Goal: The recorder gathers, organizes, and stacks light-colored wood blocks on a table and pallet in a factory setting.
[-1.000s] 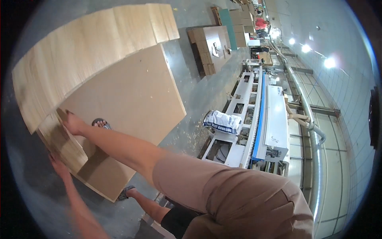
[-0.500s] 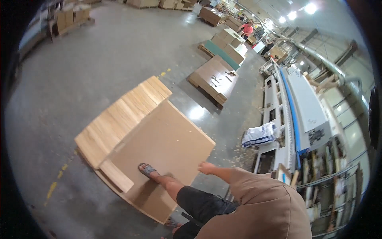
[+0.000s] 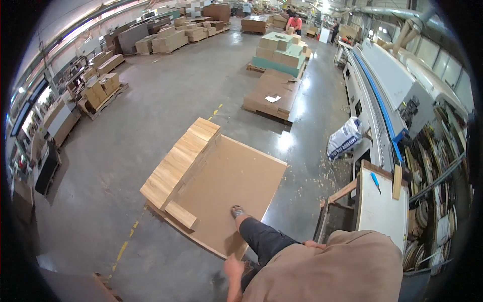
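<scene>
My left hand [image 3: 233,266] hangs low beside my dark shorts, near the close edge of a wide brown board [image 3: 241,171]. Its fingers look curled, with nothing visible in them. Beside my tan shirt, my right hand [image 3: 314,244] shows only in part; its fingers are mostly hidden. Light wood-grain panels [image 3: 181,158] lie in stacks along the board's left side. A narrower wood-grain strip [image 3: 181,215] lies at their near end. My sandalled foot [image 3: 236,210] rests on the board. Neither hand touches the panels.
At right stand a white-topped bench [image 3: 382,206] with a blue-handled tool [image 3: 375,182], a white sack [image 3: 344,138] and a long machine [image 3: 375,95]. Ahead is a low stack of brown boards [image 3: 274,93]. Loaded pallets [image 3: 103,93] stand left; a person in red [image 3: 294,22] is farther off.
The view has swung, showing more of the left side and the bench. My right hand has drawn back from over the board's edge to my side. My left hand has come into view.
</scene>
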Demonstrator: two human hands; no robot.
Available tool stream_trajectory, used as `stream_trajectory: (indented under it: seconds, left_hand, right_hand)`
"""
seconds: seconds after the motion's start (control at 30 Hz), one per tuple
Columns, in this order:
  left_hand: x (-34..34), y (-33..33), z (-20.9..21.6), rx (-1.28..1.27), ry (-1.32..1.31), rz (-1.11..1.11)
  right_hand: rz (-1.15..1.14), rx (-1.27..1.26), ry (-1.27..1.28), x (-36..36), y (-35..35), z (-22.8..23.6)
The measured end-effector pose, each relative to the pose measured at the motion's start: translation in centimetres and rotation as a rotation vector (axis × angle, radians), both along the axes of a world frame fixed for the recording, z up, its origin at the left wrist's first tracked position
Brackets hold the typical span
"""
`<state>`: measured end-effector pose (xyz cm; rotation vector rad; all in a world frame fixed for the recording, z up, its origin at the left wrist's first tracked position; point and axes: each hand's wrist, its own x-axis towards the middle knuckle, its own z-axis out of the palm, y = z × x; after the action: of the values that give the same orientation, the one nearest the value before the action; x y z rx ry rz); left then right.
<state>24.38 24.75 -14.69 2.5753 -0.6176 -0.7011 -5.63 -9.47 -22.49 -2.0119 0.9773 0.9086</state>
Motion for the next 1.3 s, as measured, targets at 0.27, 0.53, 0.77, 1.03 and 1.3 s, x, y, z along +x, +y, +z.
stream_trajectory:
  seconds: [0.27, 0.53, 0.77, 1.03, 1.3]
  left_hand:
    - [-5.4, -5.3, -1.1, 0.220, 0.082, -0.479]
    - [-6.2, -10.7, -0.7, -0.227, 0.321, -0.647]
    - [-6.5, -19.8, 1.1, -0.134, 0.593, -0.743]
    - [-2.4, -28.8, -4.5, -0.048, 0.309, -0.271]
    - [0.5, -31.6, -1.8, 0.059, 0.253, -0.074]
  right_hand:
    - [-0.396, -0.235, -0.315, -1.3, -5.1, 1.6]
    - [-0.550, -0.371, -0.561, -1.4, -10.0, 5.2]
    - [-0.767, -0.547, -0.823, -8.2, -14.5, 11.8]
    - [-1.299, -1.069, -0.509, -19.6, -20.4, 13.7]
    - [-1.416, -1.073, 0.008, -23.8, -21.5, 8.8]
